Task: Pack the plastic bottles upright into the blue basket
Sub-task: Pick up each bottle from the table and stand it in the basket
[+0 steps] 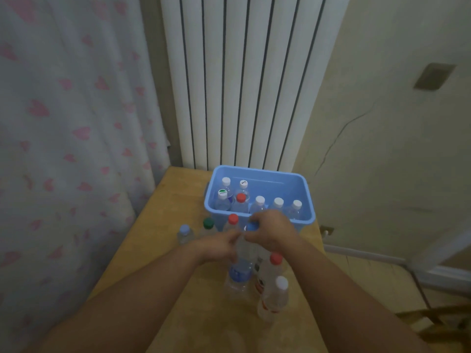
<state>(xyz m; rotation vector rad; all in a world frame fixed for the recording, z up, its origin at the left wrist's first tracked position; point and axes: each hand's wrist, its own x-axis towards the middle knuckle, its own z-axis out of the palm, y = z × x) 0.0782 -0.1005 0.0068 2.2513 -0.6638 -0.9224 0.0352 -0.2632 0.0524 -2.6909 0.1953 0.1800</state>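
The blue basket (260, 173) stands at the far end of the wooden table (158, 250), with several capped clear bottles upright inside. In front of it, both hands meet on a clear bottle with a blue cap and blue label (240, 268). My right hand (271, 229) grips its neck near the cap, and my left hand (219, 247) holds its upper body. More bottles stand on the table: a pale-blue-capped one (184, 233), a green-capped one (208, 224), a red-capped one (232, 220), another red-capped one (271, 270) and a white-capped one (276, 296).
A white ribbed radiator (244, 80) rises right behind the basket. A curtain with pink hearts (66, 123) hangs along the table's left side. The table's right edge drops to the floor, where a wooden frame (438, 319) sits low right.
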